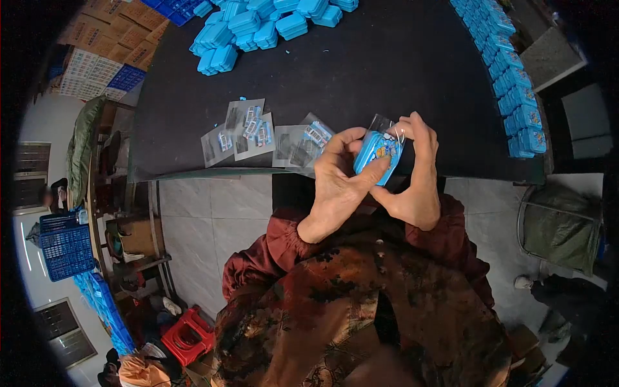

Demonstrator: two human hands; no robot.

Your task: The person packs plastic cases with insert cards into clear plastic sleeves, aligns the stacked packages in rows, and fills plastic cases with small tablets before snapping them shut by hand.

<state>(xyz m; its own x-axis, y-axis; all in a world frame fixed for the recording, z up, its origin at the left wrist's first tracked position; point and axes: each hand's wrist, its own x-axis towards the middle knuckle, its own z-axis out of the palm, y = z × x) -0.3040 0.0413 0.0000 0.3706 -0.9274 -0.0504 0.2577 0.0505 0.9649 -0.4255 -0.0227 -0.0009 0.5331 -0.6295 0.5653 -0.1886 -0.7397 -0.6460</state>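
Observation:
A small light-blue box with a cartoon print (369, 152) sits inside a clear plastic bag (382, 122), held above the table's near edge. My left hand (338, 190) is closed around the box, its thumb across the printed face. My right hand (419, 177) grips it from the other side, with fingers curled by the bag's upper end and the thumb near the box's lower end. Left of my hands, several clear bags with printed blue-and-white slips (255, 132) lie overlapping on the black table (387, 71). Another such bag (316, 132) lies partly behind my left hand.
A heap of blue boxes (258, 29) lies at the table's far left. Stacked blue boxes (519, 97) line the right edge. Cartons (109, 32), a blue crate (66, 248) and a red stool (188, 335) stand to the left. A person in orange (143, 373) is at lower left.

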